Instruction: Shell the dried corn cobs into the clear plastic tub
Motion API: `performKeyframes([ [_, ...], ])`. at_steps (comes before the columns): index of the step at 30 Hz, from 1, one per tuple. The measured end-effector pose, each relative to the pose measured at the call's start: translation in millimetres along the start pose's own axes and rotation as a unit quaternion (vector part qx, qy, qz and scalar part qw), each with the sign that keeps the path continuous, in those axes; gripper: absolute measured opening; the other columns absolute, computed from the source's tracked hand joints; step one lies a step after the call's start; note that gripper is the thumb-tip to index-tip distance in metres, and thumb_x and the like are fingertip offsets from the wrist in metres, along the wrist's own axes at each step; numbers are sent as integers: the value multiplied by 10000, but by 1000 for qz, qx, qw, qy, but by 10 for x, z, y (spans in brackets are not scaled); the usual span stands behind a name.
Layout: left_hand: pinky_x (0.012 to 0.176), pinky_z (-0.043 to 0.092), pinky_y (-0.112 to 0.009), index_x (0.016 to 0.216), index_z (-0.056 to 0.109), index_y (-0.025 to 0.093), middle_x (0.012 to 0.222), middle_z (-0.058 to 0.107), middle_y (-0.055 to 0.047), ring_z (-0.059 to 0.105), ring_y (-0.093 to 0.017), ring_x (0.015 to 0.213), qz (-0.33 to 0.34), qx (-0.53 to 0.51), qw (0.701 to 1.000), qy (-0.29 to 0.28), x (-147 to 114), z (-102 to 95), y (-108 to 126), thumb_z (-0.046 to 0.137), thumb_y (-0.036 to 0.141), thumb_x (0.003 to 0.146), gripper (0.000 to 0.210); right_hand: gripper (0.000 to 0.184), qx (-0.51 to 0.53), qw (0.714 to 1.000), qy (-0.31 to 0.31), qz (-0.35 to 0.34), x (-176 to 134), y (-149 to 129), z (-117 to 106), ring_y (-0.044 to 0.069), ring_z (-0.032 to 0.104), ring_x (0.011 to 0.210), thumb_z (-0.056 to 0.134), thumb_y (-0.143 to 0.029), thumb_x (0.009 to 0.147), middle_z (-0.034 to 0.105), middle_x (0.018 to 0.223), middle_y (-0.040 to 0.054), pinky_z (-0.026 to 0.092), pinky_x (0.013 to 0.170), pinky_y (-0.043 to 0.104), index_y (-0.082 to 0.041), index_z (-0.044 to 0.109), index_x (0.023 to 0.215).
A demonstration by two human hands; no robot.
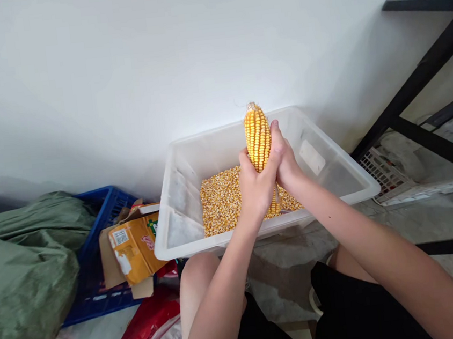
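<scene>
A yellow corn cob point(258, 136), still covered in kernels, is held upright over a translucent plastic tub point(194, 248). My left hand point(254, 182) wraps around its middle from the left. From the right, my right hand point(286, 158) closes on the same cob, its thumb pointing up along the side. The two hands touch each other, and the palms hide part of the cob; its lower end shows below them. Loose corn kernels point(222, 202) cover the tub's floor beneath the hands.
A white wall point(197, 48) rises behind the tub. Left are a blue crate point(97, 248), an orange cardboard box point(137, 246), a green sack point(25, 260) and a red bag point(146, 329). A black metal frame point(415, 79) and a white basket point(384, 174) stand right.
</scene>
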State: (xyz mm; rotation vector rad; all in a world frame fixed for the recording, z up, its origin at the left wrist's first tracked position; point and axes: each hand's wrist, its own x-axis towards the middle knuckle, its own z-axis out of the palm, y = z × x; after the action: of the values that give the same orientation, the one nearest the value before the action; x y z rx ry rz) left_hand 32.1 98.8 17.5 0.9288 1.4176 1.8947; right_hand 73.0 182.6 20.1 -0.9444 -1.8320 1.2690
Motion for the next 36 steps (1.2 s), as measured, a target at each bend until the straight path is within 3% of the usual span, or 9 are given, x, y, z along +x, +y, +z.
performKeyframes([
  [5, 749, 454, -310, 1021, 567, 236, 920, 623, -14, 595, -194, 844, 27, 13, 999, 19, 2, -21, -10, 793, 367, 738, 385, 599, 104, 993, 46, 17, -9, 3, 32, 199, 587, 664, 182, -640, 970, 574, 699, 56, 477, 580, 334, -214, 600, 920],
  [12, 759, 469, -312, 1008, 560, 233, 940, 624, -25, 594, -185, 863, 0, -43, 999, -7, 0, -16, 45, 817, 356, 712, 411, 559, 18, 997, 74, -10, -30, 20, 1, 204, 560, 676, 232, -639, 958, 569, 735, 63, 457, 588, 340, -217, 599, 929],
  [17, 838, 480, -320, 999, 571, 231, 973, 626, -45, 605, -217, 960, -11, -83, 996, 16, -28, 39, 83, 857, 383, 658, 470, 538, 22, 994, 107, -19, -43, -5, -6, 201, 552, 659, 267, -628, 958, 530, 670, 49, 442, 582, 343, -218, 595, 839],
  [24, 866, 500, -329, 1005, 604, 233, 1010, 649, -50, 626, -208, 997, -60, -126, 990, 18, 78, -48, 43, 768, 503, 746, 409, 387, 171, 981, 10, 91, 102, 56, -121, 172, 596, 613, 483, -550, 904, 603, 674, 48, 484, 583, 309, -205, 578, 756],
  [27, 845, 506, -327, 1006, 624, 238, 1004, 662, -48, 638, -207, 976, -51, -148, 987, 30, 127, -75, 59, 749, 525, 758, 399, 329, 218, 969, 3, 116, 107, 16, -210, 175, 648, 682, 507, -476, 916, 666, 741, 76, 530, 656, 308, -193, 610, 786],
  [31, 830, 508, -346, 952, 647, 221, 965, 680, -68, 648, -243, 987, -48, -155, 985, 59, 170, -101, 68, 737, 600, 730, 449, 335, 215, 968, -18, 125, 64, 14, -230, 189, 676, 749, 474, -445, 939, 704, 798, 91, 547, 675, 315, -192, 624, 779],
  [36, 826, 521, -379, 1049, 652, 220, 905, 696, -89, 665, -257, 971, -98, -187, 976, 55, 231, -154, 47, 615, 712, 757, 573, 407, 198, 967, -79, 141, -23, 46, -133, 180, 672, 754, 445, -563, 930, 714, 872, 77, 507, 579, 268, -209, 642, 886],
])
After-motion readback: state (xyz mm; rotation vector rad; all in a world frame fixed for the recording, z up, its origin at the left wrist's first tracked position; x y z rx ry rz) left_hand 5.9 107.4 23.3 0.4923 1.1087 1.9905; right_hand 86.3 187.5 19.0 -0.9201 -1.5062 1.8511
